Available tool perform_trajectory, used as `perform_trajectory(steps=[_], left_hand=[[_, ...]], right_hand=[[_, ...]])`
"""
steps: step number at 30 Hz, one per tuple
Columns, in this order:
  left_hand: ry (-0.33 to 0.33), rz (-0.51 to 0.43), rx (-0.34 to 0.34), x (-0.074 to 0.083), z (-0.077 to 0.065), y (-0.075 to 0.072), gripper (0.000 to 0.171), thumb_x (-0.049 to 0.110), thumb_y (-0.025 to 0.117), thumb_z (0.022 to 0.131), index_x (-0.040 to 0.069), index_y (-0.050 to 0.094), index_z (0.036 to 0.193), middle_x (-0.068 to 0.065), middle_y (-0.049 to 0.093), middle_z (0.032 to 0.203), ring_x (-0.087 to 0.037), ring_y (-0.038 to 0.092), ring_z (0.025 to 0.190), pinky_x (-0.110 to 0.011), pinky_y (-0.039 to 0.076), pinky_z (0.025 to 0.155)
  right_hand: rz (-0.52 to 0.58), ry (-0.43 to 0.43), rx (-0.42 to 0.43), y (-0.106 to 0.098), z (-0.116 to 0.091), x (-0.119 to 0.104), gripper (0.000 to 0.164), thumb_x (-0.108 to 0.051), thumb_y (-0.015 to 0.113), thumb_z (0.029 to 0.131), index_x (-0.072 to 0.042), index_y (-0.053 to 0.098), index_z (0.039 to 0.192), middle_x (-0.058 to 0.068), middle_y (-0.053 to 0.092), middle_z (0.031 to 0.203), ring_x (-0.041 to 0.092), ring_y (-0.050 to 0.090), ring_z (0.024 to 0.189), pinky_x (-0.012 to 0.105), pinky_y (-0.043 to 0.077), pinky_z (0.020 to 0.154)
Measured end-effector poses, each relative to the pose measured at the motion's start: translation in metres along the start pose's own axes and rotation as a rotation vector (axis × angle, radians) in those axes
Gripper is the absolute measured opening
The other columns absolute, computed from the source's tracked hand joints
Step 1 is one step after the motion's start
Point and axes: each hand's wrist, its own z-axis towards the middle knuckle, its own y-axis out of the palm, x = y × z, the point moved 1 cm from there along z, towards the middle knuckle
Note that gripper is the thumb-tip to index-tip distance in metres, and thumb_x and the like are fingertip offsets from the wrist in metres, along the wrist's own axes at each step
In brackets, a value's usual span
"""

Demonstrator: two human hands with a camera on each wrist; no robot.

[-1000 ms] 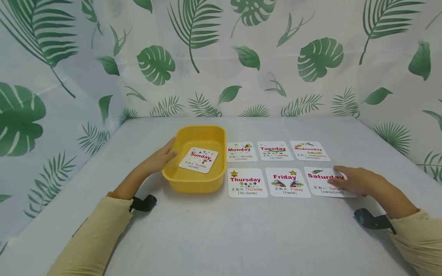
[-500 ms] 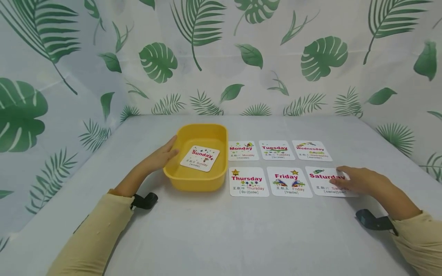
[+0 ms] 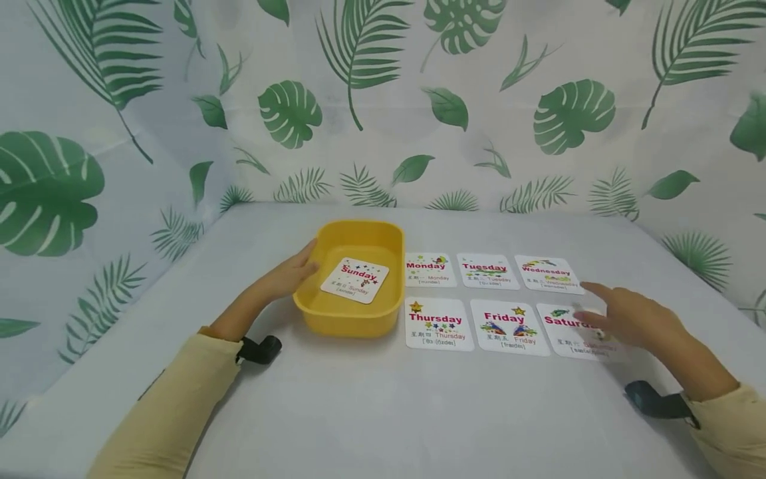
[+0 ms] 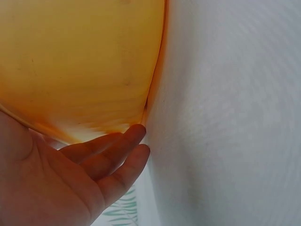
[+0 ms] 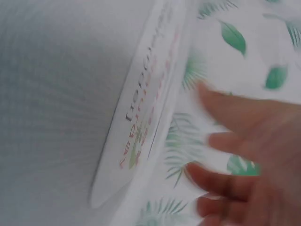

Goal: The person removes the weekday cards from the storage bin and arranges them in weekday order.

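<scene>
My left hand (image 3: 286, 276) rests against the left side of a yellow plastic basin (image 3: 350, 326). In the left wrist view, its loosely extended fingers (image 4: 120, 157) touch the basin's outer wall; the thumb is hidden there. Inside the basin lies a white "Sunday" card (image 3: 356, 280). Over the right part of the "Saturday" card (image 3: 562, 336) hovers my right hand (image 3: 640, 319), fingers spread and holding nothing. The right wrist view, blurred, has this hand apart from the card, which lies flat on the table.
Left of the "Saturday" card are the "Friday" (image 3: 509, 327) and "Thursday" (image 3: 439, 324) cards. Behind them lie "Monday" (image 3: 429, 270), "Tuesday" (image 3: 487, 271) and "Wednesday" (image 3: 549, 274). A leaf-patterned cloth (image 3: 371, 146) hangs behind the white-covered table (image 3: 419, 412).
My right hand has lifted off the "Saturday" card, its fingers spreading. My left hand stays at the basin. The whole head view has shifted slightly.
</scene>
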Motion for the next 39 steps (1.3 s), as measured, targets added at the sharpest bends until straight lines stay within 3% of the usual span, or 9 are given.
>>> perform_trajectory(steps=[4, 8, 12, 15, 19, 22, 26, 31, 39], left_hand=[[0.028, 0.02, -0.01, 0.005, 0.007, -0.001, 0.06, 0.022, 0.029, 0.1, 0.003, -0.004, 0.146, -0.018, 0.001, 0.153, -0.034, 0.006, 0.141, -0.048, 0.008, 0.114], [0.013, 0.022, -0.02, 0.006, 0.008, -0.002, 0.06, 0.023, 0.029, 0.1, 0.004, -0.004, 0.146, -0.017, 0.0, 0.153, -0.032, 0.005, 0.141, -0.046, 0.008, 0.114], [-0.01, 0.019, -0.011, 0.003, 0.006, -0.002, 0.06, 0.023, 0.029, 0.1, 0.004, -0.004, 0.146, -0.015, -0.001, 0.153, -0.031, 0.004, 0.141, -0.045, 0.006, 0.114], [-0.01, 0.017, 0.0, 0.001, 0.005, -0.001, 0.06, 0.024, 0.03, 0.1, 0.004, -0.003, 0.146, -0.015, 0.0, 0.153, -0.03, 0.004, 0.141, -0.044, 0.006, 0.114], [-0.026, 0.009, 0.005, -0.002, 0.003, 0.001, 0.06, 0.024, 0.03, 0.1, 0.005, -0.002, 0.147, -0.014, 0.002, 0.154, -0.031, 0.006, 0.141, -0.045, 0.008, 0.114], [-0.05, 0.006, 0.011, -0.004, 0.001, 0.0, 0.06, 0.024, 0.031, 0.1, 0.008, -0.001, 0.147, -0.012, 0.003, 0.154, -0.03, 0.009, 0.141, -0.044, 0.01, 0.114], [-0.041, 0.029, 0.018, -0.002, -0.002, -0.003, 0.059, 0.022, 0.031, 0.1, 0.005, 0.0, 0.147, -0.014, 0.003, 0.154, -0.03, 0.008, 0.141, -0.043, 0.009, 0.114], [-0.028, 0.039, 0.013, -0.001, 0.0, -0.003, 0.059, 0.021, 0.03, 0.1, 0.003, -0.001, 0.146, -0.015, 0.001, 0.153, -0.029, 0.005, 0.141, -0.042, 0.007, 0.115], [-0.036, 0.037, 0.014, -0.002, 0.0, 0.0, 0.06, 0.022, 0.03, 0.1, 0.003, -0.002, 0.146, -0.016, 0.001, 0.153, -0.031, 0.005, 0.141, -0.044, 0.007, 0.114]], right_hand=[[0.014, -0.114, 0.159, -0.017, 0.009, -0.042, 0.074, -0.044, 0.059, 0.084, 0.001, 0.033, 0.137, 0.024, 0.055, 0.092, 0.03, 0.055, 0.075, 0.031, 0.043, 0.049], [0.038, -0.248, 0.214, -0.037, 0.03, -0.111, 0.071, -0.045, 0.059, 0.084, -0.002, 0.038, 0.137, 0.024, 0.057, 0.105, 0.036, 0.057, 0.093, 0.042, 0.051, 0.061], [0.067, -0.355, 0.166, -0.046, 0.058, -0.194, 0.072, -0.049, 0.059, 0.084, -0.005, 0.039, 0.137, 0.023, 0.052, 0.122, 0.036, 0.052, 0.109, 0.05, 0.048, 0.085], [0.028, -0.41, 0.091, -0.045, 0.076, -0.251, 0.078, -0.054, 0.058, 0.081, -0.006, 0.037, 0.139, 0.02, 0.045, 0.134, 0.035, 0.043, 0.122, 0.052, 0.037, 0.1], [-0.127, -0.46, 0.024, -0.036, 0.093, -0.298, 0.085, -0.061, 0.058, 0.078, -0.002, 0.039, 0.137, 0.018, 0.042, 0.139, 0.037, 0.028, 0.134, 0.054, 0.022, 0.109], [-0.209, -0.438, -0.056, -0.028, 0.103, -0.314, 0.088, -0.063, 0.06, 0.074, -0.001, 0.042, 0.135, 0.018, 0.044, 0.138, 0.038, 0.021, 0.137, 0.053, 0.016, 0.111], [-0.183, -0.365, -0.167, -0.02, 0.111, -0.317, 0.091, -0.064, 0.064, 0.069, -0.002, 0.045, 0.132, 0.015, 0.045, 0.138, 0.039, 0.016, 0.138, 0.053, 0.01, 0.112], [-0.159, -0.357, -0.176, -0.016, 0.114, -0.314, 0.09, -0.063, 0.068, 0.066, -0.004, 0.046, 0.131, 0.012, 0.048, 0.136, 0.038, 0.019, 0.137, 0.052, 0.005, 0.113], [-0.18, -0.346, -0.186, -0.014, 0.114, -0.314, 0.099, -0.062, 0.07, 0.064, -0.01, 0.035, 0.14, 0.015, 0.045, 0.137, 0.035, 0.035, 0.128, 0.049, 0.012, 0.113]])
